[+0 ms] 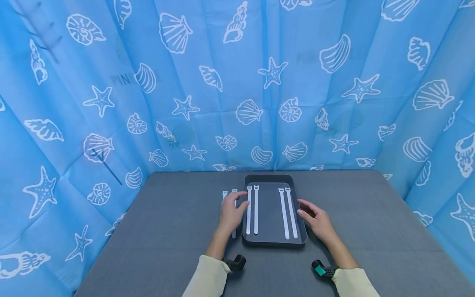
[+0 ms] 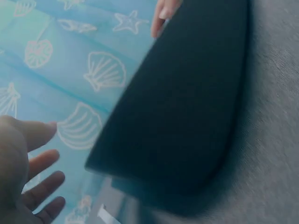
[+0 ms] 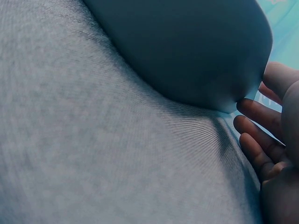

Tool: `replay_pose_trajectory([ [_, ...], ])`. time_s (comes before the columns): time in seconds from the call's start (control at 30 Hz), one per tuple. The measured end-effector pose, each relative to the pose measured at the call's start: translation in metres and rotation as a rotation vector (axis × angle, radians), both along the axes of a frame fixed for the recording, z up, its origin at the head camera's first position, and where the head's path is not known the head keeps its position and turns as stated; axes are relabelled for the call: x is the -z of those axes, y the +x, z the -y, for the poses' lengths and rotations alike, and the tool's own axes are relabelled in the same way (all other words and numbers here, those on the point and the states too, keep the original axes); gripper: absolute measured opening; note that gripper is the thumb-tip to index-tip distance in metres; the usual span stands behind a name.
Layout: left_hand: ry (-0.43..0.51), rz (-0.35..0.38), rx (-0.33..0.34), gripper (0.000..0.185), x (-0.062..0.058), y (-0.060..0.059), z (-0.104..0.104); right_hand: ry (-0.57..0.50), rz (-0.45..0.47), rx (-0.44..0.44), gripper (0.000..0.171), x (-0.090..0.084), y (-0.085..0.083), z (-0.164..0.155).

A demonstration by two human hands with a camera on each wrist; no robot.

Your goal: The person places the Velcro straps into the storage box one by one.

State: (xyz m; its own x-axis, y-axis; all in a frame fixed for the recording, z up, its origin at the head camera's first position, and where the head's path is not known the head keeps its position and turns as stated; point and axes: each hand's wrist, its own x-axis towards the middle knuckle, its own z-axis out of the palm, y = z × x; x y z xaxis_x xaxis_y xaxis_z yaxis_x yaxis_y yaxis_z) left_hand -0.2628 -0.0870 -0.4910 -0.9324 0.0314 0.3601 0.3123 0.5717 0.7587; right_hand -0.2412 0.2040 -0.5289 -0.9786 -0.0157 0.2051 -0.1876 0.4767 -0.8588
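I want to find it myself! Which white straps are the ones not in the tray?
Look at the grey table, then the dark tray in its middle. Just outside the tray's left wall, partly under the left hand, lie two white straps. The other four lie inside the tray; these two rest on the bare table.

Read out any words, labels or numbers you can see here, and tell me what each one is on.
"PIN": faint grey letters showing through the blue shell-print curtain, upper left in the head view; the letters after them are too faint to read.
Dark tray: no text visible.
White straps: no readable print.
Grey tabletop: none.
Both wrist views are blurred and show no text.
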Motion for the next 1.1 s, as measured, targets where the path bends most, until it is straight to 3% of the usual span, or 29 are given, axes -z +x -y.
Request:
replay_pose_trajectory([
  [0.17, 0.056, -0.040, -0.069, 0.029, 0.008, 0.001, 0.007, 0.000, 0.005, -0.001, 0.042, 0.000, 0.000, 0.000],
  [0.3, 0.049, -0.066, -0.131, 0.028, 0.014, 0.002, 0.014, 0.003, 0.006, 0.003, 0.043, 0.001, 0.000, 0.000],
  [0.5, 0.028, -0.167, -0.243, 0.024, 0.024, -0.003, 0.028, 0.011, -0.012, 0.002, 0.043, 0.000, 0.000, 0.001],
  [0.63, 0.000, -0.074, -0.321, 0.027, 0.028, -0.004, 0.037, 0.018, -0.012, 0.003, 0.042, -0.001, 0.000, 0.001],
  [0.8, -0.059, 0.125, -0.324, 0.038, 0.029, -0.003, 0.046, 0.012, -0.005, 0.006, 0.041, -0.001, 0.000, 0.001],
  [0.9, -0.108, 0.161, -0.307, 0.042, 0.030, -0.005, 0.050, 0.000, -0.005, 0.002, 0.041, -0.002, 0.000, 0.001],
  [1.1, -0.142, 0.156, -0.278, 0.043, 0.031, -0.009, 0.056, 0.012, 0.004, 0.000, 0.043, -0.001, 0.001, 0.000],
])
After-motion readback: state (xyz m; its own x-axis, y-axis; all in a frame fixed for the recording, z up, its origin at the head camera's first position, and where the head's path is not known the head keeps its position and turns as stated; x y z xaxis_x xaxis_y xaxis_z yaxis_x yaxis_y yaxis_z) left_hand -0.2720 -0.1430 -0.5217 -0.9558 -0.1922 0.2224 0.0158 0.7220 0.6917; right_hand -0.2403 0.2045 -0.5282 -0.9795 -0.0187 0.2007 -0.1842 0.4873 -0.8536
